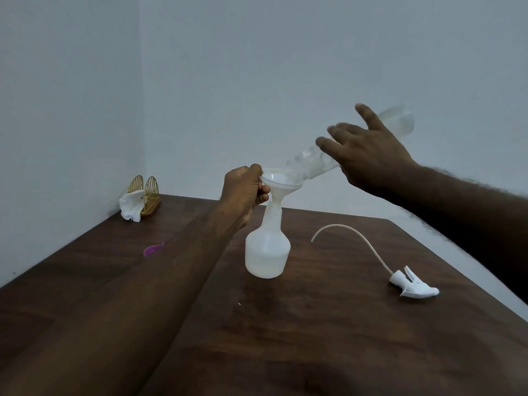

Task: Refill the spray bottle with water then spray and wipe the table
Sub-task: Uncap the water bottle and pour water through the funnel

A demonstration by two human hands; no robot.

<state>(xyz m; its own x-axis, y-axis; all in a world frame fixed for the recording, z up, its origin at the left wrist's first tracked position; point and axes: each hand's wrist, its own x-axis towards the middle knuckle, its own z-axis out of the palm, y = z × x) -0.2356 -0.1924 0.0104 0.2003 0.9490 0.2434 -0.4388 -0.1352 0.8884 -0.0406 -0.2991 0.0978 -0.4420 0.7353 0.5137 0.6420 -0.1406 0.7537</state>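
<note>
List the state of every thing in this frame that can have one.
spray bottle: upright on the table, head off, partly filled.
funnel: seated in the spray bottle's neck.
clear bottle: tilted, mouth down at the funnel.
spray head: detached, lying on the table, tube curving up.
left hand: fingers pinch the funnel's rim.
right hand: holds the clear bottle.
napkin holder: upright, white cloth tucked in it.
</note>
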